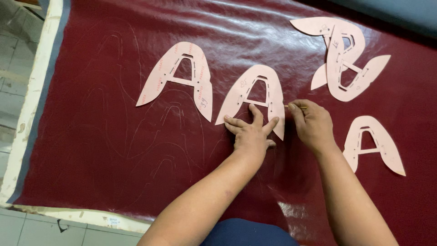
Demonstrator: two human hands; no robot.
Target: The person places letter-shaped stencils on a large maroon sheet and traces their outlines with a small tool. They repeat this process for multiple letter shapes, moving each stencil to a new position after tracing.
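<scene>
The only label in view is a small white sticker (113, 221) on the pale front edge of the table (68, 213), at the lower left of the picture. It is a short, roughly rectangular slip with faint bluish marks on it, too small to make out. It sits just below the near border of the dark red sheet (91, 150), well apart from the left hand (249, 132), which is up and to its right.

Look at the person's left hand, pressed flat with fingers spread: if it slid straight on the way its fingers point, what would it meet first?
The left hand already touches the pink pattern piece; further along, only dark red leather shows.
</scene>
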